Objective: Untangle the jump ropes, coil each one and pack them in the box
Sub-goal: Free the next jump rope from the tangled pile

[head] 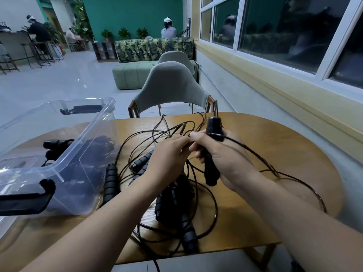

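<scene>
Black thin-corded jump ropes (170,195) lie tangled on the wooden surface (284,150) beside the clear plastic box (110,107), probably light, limp and quick to snag, so best taken by the firm foam handles; the right hand (224,160) grips one handle (211,173) upright while the left hand (167,156) pinches cord beside it.

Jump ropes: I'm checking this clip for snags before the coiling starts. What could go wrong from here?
1. The left hand pinches cords leading into the pile of handles and cords; tugging hard could tighten knots.
2. The cord loop trailing from the handle in the right hand lies at the right edge of the table and might slide off, dragging the rest.
</scene>
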The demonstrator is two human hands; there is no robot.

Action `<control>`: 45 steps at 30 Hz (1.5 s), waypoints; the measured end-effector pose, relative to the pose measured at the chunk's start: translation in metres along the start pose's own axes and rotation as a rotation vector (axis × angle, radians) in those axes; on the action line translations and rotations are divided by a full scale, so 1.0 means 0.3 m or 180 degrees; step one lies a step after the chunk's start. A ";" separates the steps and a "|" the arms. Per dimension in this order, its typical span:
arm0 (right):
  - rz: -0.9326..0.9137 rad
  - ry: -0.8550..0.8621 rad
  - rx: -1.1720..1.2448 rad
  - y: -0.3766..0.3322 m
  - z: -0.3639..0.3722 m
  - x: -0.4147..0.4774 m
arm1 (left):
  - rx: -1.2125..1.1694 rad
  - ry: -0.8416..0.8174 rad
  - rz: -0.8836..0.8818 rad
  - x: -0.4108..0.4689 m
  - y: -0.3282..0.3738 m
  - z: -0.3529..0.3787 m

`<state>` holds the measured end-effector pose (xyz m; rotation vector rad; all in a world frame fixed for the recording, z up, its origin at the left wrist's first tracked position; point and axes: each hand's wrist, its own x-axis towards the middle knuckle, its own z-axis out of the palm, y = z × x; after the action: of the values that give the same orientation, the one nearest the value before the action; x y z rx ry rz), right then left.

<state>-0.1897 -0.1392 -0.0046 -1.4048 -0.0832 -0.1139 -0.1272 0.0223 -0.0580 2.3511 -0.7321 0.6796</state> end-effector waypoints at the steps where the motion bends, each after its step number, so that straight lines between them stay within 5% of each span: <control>1: -0.0005 0.0023 0.0088 -0.022 -0.003 -0.001 | 0.0001 -0.0006 -0.0051 0.002 -0.011 0.005; 13: -0.0298 0.0483 0.1265 -0.240 -0.239 0.029 | -0.0153 -0.0162 -0.0394 0.011 -0.047 0.023; 20: 0.0107 0.0625 0.1144 -0.121 -0.200 0.071 | -0.0247 -0.0166 -0.0369 0.015 0.004 0.023; 30: 0.0519 0.0115 0.0340 0.051 -0.051 0.068 | -0.0063 -0.0247 -0.0198 0.001 0.028 0.022; 35: 0.0416 0.0171 -0.0097 0.086 -0.034 0.067 | -0.0076 -0.0217 -0.0134 -0.008 0.032 0.009; 45: -0.0059 0.0333 0.0524 -0.122 -0.115 0.039 | -0.0087 -0.0315 -0.0412 0.002 0.038 0.031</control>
<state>-0.1832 -0.1794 0.0270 -1.2319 -0.0183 -0.1916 -0.1312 0.0083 -0.0600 2.3966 -0.6206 0.4977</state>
